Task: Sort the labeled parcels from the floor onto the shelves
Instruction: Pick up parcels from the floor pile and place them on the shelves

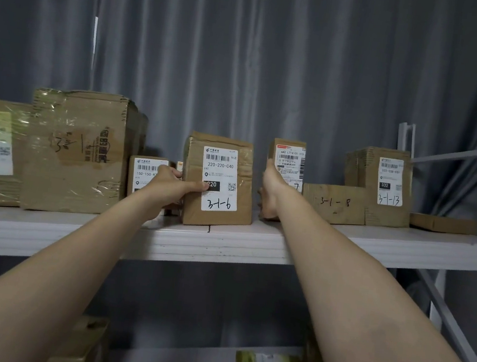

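Two bare hands are reaching up to a white shelf (253, 243), one on each side of a box (219, 181) that is standing upright, its long axis vertical, near the shelf's front edge. Its label, marked 3-1-9, is facing the person. The left hand (170, 187) is wrapping the box's left edge, thumb lying across the label and fingers tucked behind. Just right of the box, the right hand (272, 185) is gripping the left edge of a slim parcel (289, 164), also upright, with its fingers out of sight behind. A gap is separating the two packages. Left of the box, a small parcel (145, 172) is sitting partly hidden by the left hand. Further right of the box, a low carton (333, 203) marked 3-1-8 is lying flat. Judging by the grips, the box is nearest the left hand and looks ready to be nudged sideways.
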Tool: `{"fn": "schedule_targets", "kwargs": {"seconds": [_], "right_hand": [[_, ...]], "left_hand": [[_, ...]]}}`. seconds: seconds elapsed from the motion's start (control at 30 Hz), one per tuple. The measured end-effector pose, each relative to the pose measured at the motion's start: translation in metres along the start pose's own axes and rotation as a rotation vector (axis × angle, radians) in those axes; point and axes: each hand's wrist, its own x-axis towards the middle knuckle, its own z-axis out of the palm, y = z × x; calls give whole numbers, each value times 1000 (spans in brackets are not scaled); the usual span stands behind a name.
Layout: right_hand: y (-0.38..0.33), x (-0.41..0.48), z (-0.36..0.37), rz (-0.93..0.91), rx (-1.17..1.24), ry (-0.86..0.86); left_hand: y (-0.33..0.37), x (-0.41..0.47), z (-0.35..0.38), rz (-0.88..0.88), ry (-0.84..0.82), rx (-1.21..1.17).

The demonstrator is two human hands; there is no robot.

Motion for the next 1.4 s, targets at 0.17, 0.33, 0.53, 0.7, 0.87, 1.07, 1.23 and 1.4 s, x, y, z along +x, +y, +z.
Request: {"fn": "schedule_targets", "kwargs": {"seconds": [0.17, 0.33, 0.53, 0.7, 0.87, 1.07, 1.23, 1.4], "right_hand": [[3, 6, -4, 21, -18, 5], [2, 13, -18, 11, -2, 53], [4, 13, -35, -78, -19, 31], [1, 9, -42, -255, -69, 14], [7, 1, -45, -338, -205, 34], [13, -4, -40, -420, -317, 57], [12, -16, -39, -513, -660, 291], [9, -40, -20, -760, -721, 335]], "left_hand": [[4, -1, 4, 14, -4, 9], [4, 1, 10, 19, -7, -4], [8, 1, 25, 30, -57, -34], [18, 0, 48, 49, -119, -16], [28, -4, 60, 10, -139, 18], [19, 1, 51, -13, -114, 40], [12, -4, 43, 24, -51, 74], [13, -8, 39, 46, -4, 119]]}}
